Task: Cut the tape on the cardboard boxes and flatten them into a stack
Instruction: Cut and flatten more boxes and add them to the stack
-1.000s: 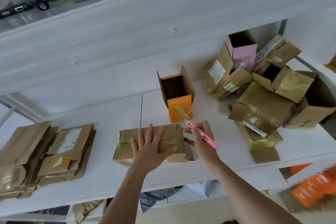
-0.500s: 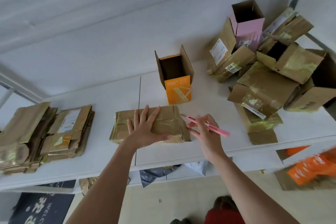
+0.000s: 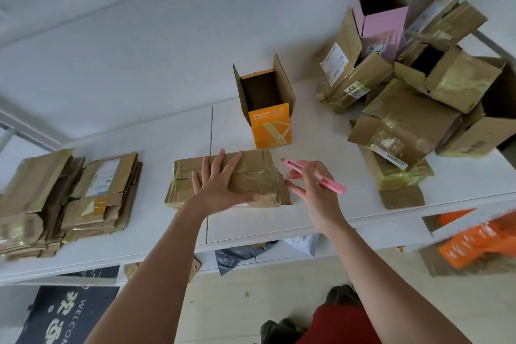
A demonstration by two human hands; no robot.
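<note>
Near the worktop's (image 3: 321, 220) front edge, my left hand (image 3: 220, 190) presses flat, fingers spread, on the tape-wrapped brown cardboard box (image 3: 251, 173). My right hand (image 3: 312, 193) pinches the pink utility knife (image 3: 315, 176) just right of it. Light, crushable and slick with tape, I judge; best steadied from above.

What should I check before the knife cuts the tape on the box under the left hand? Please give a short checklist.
1. Left hand lies flat on the taped box: ok.
2. Right hand pinches the pink knife: ok.
3. Blade out: cannot tell.
4. Knife tip touches the tape: not ok, it is beside the box.
5. Left fingers away from the right end of the box: ok.
6. Flat stack at the left ready for the next box: ok.
</note>
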